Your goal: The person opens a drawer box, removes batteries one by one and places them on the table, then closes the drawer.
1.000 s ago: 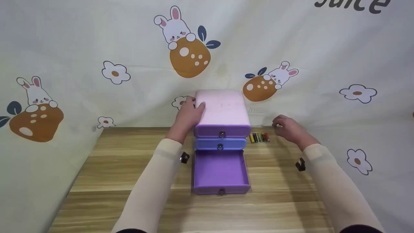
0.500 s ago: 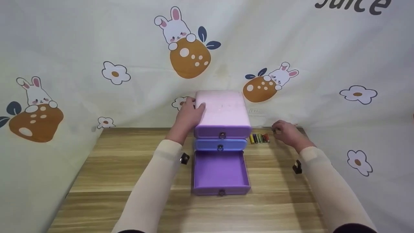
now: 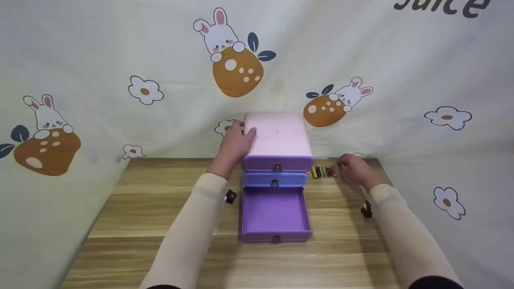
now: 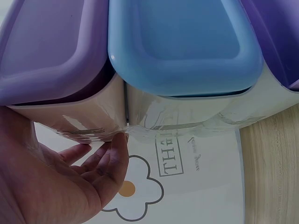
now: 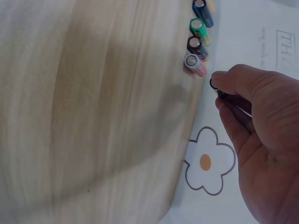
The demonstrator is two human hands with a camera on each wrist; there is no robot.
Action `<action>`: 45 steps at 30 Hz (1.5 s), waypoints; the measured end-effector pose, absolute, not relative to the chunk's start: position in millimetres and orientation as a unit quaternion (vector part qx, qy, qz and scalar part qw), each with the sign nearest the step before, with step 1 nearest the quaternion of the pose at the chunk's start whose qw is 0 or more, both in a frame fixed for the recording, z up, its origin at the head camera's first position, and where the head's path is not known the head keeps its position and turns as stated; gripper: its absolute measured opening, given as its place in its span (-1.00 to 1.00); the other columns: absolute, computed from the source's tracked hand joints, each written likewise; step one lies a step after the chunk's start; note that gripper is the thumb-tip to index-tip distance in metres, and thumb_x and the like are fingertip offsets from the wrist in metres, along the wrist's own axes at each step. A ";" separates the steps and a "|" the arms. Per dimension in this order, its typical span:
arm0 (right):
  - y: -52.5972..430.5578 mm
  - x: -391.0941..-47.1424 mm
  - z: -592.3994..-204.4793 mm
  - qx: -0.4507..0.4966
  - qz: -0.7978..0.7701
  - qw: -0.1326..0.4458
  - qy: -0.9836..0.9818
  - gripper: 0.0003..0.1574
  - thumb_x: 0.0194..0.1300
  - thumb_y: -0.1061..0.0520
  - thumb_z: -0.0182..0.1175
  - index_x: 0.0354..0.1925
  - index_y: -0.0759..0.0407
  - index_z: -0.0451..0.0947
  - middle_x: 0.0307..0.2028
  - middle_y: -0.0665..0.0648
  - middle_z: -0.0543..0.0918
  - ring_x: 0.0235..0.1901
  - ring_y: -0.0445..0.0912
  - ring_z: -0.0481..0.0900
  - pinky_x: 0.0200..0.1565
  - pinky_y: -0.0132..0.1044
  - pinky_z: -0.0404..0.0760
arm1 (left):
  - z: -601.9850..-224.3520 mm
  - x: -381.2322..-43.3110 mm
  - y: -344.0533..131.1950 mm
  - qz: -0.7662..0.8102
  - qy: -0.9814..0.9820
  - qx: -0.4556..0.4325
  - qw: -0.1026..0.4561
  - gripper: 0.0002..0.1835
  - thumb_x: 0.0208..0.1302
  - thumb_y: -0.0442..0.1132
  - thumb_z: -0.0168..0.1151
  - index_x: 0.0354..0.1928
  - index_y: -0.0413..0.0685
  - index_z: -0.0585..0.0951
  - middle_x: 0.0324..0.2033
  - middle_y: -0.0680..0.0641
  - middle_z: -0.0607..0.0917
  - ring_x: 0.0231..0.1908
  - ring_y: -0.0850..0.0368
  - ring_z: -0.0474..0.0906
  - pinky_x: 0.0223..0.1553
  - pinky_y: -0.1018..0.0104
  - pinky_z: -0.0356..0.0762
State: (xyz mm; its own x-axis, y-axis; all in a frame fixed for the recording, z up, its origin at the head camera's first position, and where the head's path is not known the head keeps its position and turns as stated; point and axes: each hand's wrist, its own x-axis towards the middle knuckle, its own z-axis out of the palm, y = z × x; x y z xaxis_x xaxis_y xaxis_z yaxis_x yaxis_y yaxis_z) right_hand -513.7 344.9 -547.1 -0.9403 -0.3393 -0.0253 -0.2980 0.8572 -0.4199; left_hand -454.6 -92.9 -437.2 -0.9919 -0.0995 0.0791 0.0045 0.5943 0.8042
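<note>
A pink-topped drawer unit (image 3: 277,134) stands against the back cloth; its lowest purple drawer (image 3: 275,208) is pulled out and bare inside. My left hand (image 3: 236,143) holds the unit's upper left edge, thumb on top, the other fingers against its side. In the left wrist view those fingers (image 4: 114,163) touch the side wall near a seam. My right hand (image 3: 355,168) pinches a small dark battery (image 5: 221,93) between thumb and fingertips, mostly hidden by them. Beside it several batteries (image 5: 195,64) of mixed colours stand or lie in a row, right of the unit.
Above the open drawer, the blue drawer (image 3: 275,180) and the top purple drawer (image 3: 261,164) are pushed in. Wood-grained table (image 3: 160,241) extends in front and to both sides. A patterned cloth (image 3: 168,124) hangs behind and alongside it.
My right hand has come slightly down and toward the battery row, with the battery pinched in it. The left hand stays on the drawer unit.
</note>
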 end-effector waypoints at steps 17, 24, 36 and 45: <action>347.7 -522.0 -560.8 -0.139 -0.203 0.084 0.966 -0.52 0.43 0.39 0.26 0.28 0.45 0.66 0.22 0.43 0.67 0.27 0.35 0.61 0.35 0.33 0.52 | -436.7 -454.0 -91.9 -0.440 -0.895 0.030 0.060 -0.24 0.66 0.24 0.04 0.57 -0.20 0.32 0.40 -0.26 0.58 0.42 -0.21 0.52 0.46 -0.12 0.44; 347.2 -519.2 -566.0 -0.186 -0.202 0.039 0.961 -0.65 0.42 0.39 0.28 0.13 0.50 0.71 0.06 0.43 0.71 0.12 0.34 0.66 0.24 0.33 0.58 | -436.2 -453.3 -92.4 -0.440 -0.895 0.025 0.059 -0.25 0.65 0.25 0.05 0.55 -0.18 0.34 0.36 -0.23 0.59 0.37 -0.19 0.55 0.43 -0.10 0.46; 346.3 -516.7 -569.3 -0.159 -0.235 0.059 0.957 -0.58 0.44 0.39 0.29 0.22 0.49 0.63 0.17 0.47 0.67 0.23 0.38 0.61 0.35 0.35 0.51 | -436.6 -452.8 -92.3 -0.436 -0.897 0.025 0.062 -0.24 0.65 0.25 0.06 0.56 -0.19 0.34 0.36 -0.25 0.59 0.37 -0.20 0.56 0.42 -0.09 0.47; 346.6 -515.0 -569.3 -0.125 -0.261 0.089 0.953 -0.50 0.50 0.37 0.24 0.35 0.45 0.54 0.29 0.48 0.59 0.36 0.38 0.51 0.45 0.36 0.40 | -435.3 -451.6 -92.9 -0.442 -0.895 0.029 0.056 -0.23 0.66 0.25 0.04 0.58 -0.19 0.32 0.37 -0.26 0.58 0.39 -0.21 0.54 0.43 -0.11 0.47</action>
